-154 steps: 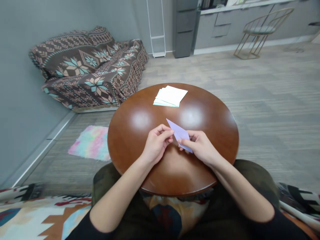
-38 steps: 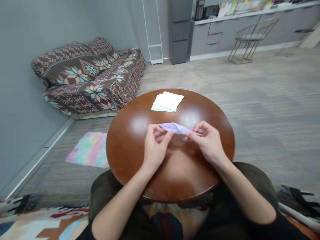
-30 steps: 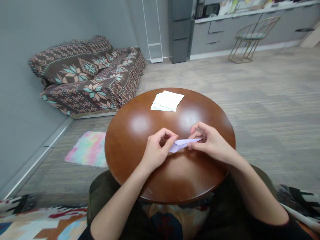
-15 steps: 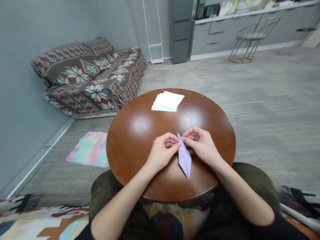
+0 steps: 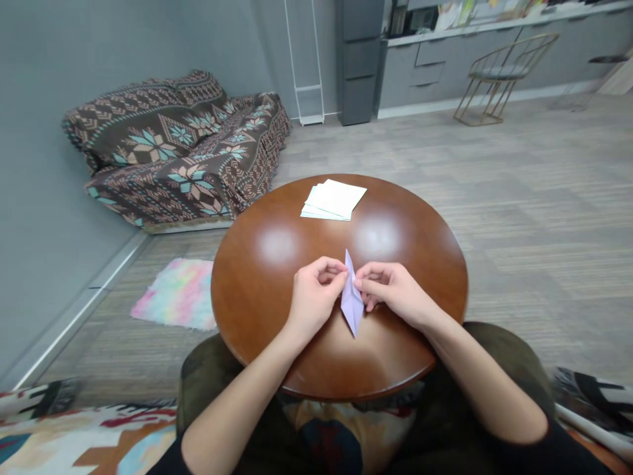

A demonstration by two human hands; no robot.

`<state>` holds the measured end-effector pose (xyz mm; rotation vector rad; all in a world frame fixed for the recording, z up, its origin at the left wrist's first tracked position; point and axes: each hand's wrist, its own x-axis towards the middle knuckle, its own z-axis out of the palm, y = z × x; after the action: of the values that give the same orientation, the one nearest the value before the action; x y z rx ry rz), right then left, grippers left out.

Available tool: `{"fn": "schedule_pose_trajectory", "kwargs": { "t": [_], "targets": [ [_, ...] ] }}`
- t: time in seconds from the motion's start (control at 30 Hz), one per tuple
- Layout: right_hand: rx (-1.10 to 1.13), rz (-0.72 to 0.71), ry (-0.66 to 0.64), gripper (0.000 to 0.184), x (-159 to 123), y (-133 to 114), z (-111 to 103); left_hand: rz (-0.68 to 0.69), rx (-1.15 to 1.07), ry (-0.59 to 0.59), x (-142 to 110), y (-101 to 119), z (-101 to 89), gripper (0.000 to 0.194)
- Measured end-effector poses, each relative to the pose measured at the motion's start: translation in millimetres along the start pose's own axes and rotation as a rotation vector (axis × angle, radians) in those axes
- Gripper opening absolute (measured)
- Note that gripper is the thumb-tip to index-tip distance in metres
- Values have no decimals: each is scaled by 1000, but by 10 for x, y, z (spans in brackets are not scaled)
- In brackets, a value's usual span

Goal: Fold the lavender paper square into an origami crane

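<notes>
A folded sheet of purple origami paper (image 5: 352,307), narrow and diamond-shaped with pointed ends, is held between my hands above the near middle of the round table. My left hand (image 5: 316,293) pinches its left edge with thumb and fingertips. On the opposite edge, the thumb and index finger of my right hand (image 5: 390,287) close on the paper, the other fingers curled beneath. One point of the paper sticks up between the hands and the other points toward me. Part of its middle is covered by my fingertips.
The brown round table (image 5: 262,310) stands before my knees. At its far side lies a stack of pale paper sheets (image 5: 333,199). Beyond are a sofa with a patterned cover (image 5: 188,152), a fluffy pastel rug (image 5: 175,293) and a gold-framed chair (image 5: 502,76).
Both hands have shifted the purple paper slightly left and away from me. It stands more upright in the view, and my right fingers have moved lower along its edge.
</notes>
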<state>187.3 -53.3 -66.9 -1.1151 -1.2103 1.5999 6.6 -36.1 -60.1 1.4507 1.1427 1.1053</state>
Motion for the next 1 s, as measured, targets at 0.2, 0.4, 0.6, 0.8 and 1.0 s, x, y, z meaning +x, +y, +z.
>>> {"fn": "schedule_pose_trajectory", "kwargs": {
  "t": [0.2, 0.4, 0.6, 0.8, 1.0],
  "targets": [
    [32, -15, 3, 29, 4, -15, 7, 17, -57, -63, -16, 58, 18, 14],
    [94, -59, 91, 35, -5, -34, 3, 16, -107, -223, -20, 59, 13, 30],
    [-17, -71, 67, 32, -22, -28, -116, -22, -142, -264, -8, 46, -34, 29],
    [17, -103, 23, 27, -20, 13, -158, -20, -99, -258, 0, 36, -89, 31],
    [153, -118, 32, 25, -4, 27, -118, 21, -29, -229, -14, 50, -107, 28]
  ]
}}
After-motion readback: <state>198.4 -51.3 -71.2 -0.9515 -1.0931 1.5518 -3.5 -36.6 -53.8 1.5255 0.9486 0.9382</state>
